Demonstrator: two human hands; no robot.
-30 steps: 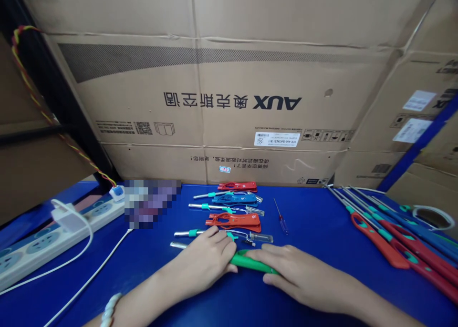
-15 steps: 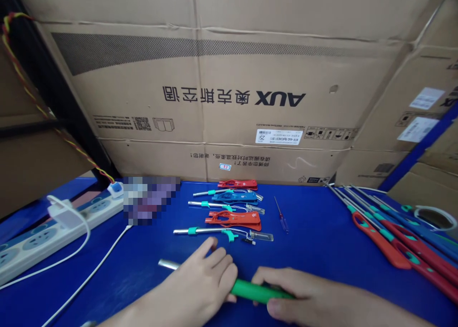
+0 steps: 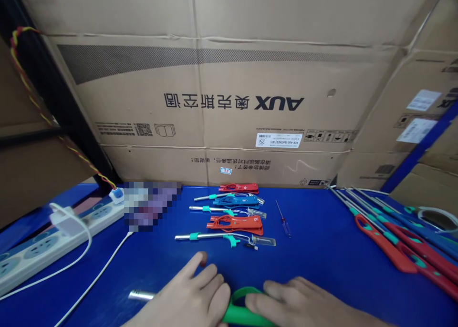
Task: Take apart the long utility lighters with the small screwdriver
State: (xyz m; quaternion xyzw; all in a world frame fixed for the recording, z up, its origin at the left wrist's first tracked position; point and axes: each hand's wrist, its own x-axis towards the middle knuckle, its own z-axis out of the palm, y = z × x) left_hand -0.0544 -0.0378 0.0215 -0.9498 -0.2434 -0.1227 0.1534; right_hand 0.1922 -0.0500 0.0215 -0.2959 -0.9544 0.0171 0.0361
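Note:
A green lighter (image 3: 246, 316) with a silver metal tube lies across both hands at the bottom of the view. My left hand (image 3: 195, 293) is wrapped round its middle, and the tube's tip (image 3: 141, 295) sticks out to the left. My right hand (image 3: 296, 301) grips the green handle, its fingers at the loop. Beyond the hands lie orange-red shells (image 3: 238, 223), a blue shell (image 3: 238, 201), metal tubes with teal parts (image 3: 205, 236) and clear pieces with wires (image 3: 264, 240).
A small screwdriver (image 3: 285, 226) lies right of the parts. Several lighters (image 3: 384, 243) are piled at the right. On the left are a white power strip (image 3: 39, 248) with a charger (image 3: 67, 220) and cables. A large cardboard sheet (image 3: 229, 79) stands behind the blue table (image 3: 143, 260).
The green lighter has moved down and left with both hands, and its loop now shows between them. The camera view has tilted slightly upward.

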